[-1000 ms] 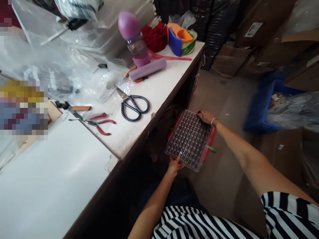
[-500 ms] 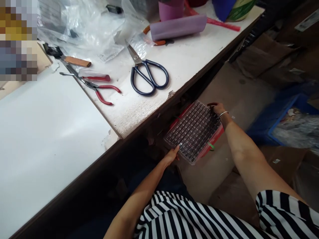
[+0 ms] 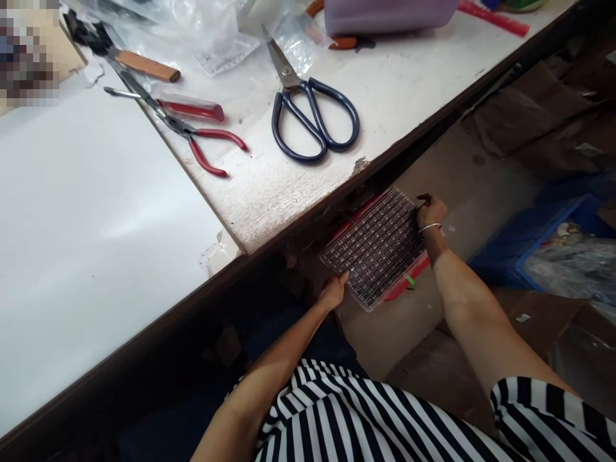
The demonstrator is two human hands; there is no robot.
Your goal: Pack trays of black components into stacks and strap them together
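A clear plastic tray filled with rows of small dark pieces is below the table's edge, tilted in the view. My left hand grips its near left edge, thumb on top and fingers underneath. At the opposite edge my right hand, with a bangle at the wrist, holds the tray; one finger points out over the corner and the other fingers are partly hidden. Red material with a green strip shows beneath the tray; its kind I cannot make out.
On the white table lie dark-handled scissors, red-handled pliers, a wooden-handled tool, clear plastic bags and a purple container. A blue crate and brown cartons stand at right.
The view has shifted, so the table items appear larger and higher. My right hand has turned slightly at the tray's edge; both hands stay at the tray.
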